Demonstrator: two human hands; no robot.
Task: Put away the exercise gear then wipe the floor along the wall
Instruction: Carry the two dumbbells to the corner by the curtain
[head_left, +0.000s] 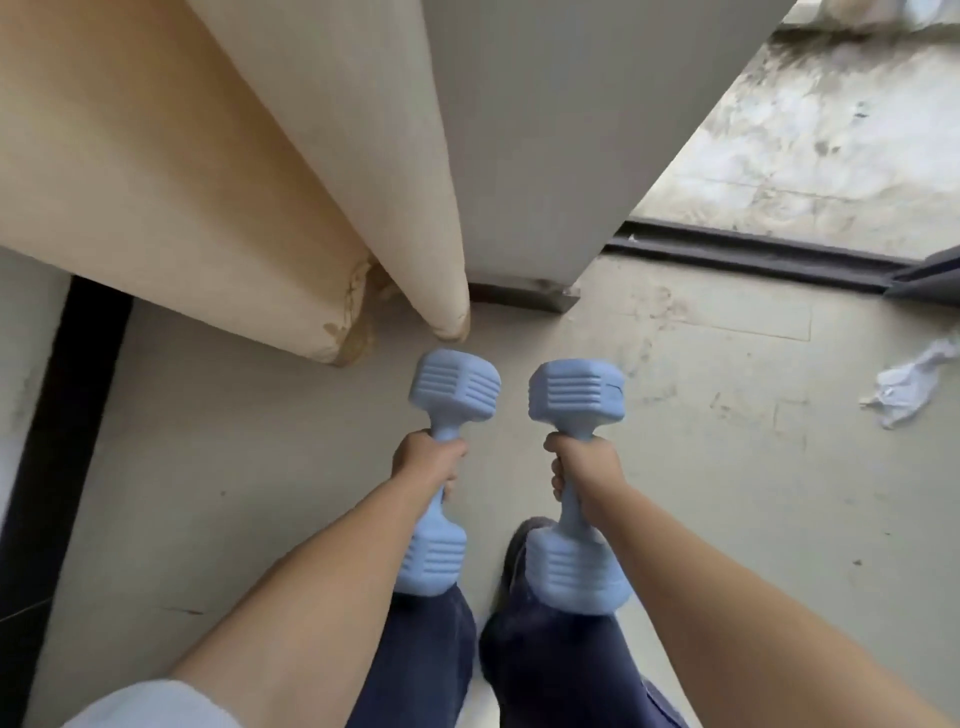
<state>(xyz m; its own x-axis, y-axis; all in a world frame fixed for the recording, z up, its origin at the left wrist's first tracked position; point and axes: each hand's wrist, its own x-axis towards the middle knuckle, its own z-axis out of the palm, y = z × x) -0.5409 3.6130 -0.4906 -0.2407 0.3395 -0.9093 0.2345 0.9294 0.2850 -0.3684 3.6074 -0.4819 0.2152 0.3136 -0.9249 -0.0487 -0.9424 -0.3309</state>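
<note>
2 blue dumbbells, left dumbbell (445, 475) in left hand (427, 459), right dumbbell (574, 486) in right hand (582, 464).

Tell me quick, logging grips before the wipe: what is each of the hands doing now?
Left hand: closed around the handle of the left blue dumbbell.
Right hand: closed around the handle of the right blue dumbbell.

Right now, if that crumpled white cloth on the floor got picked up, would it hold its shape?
Probably not. The cloth lies rumpled in loose folds, so it would likely droop limply. It looks thin, so probably light. On the dusty floor it would likely drag rather than slide.
</note>
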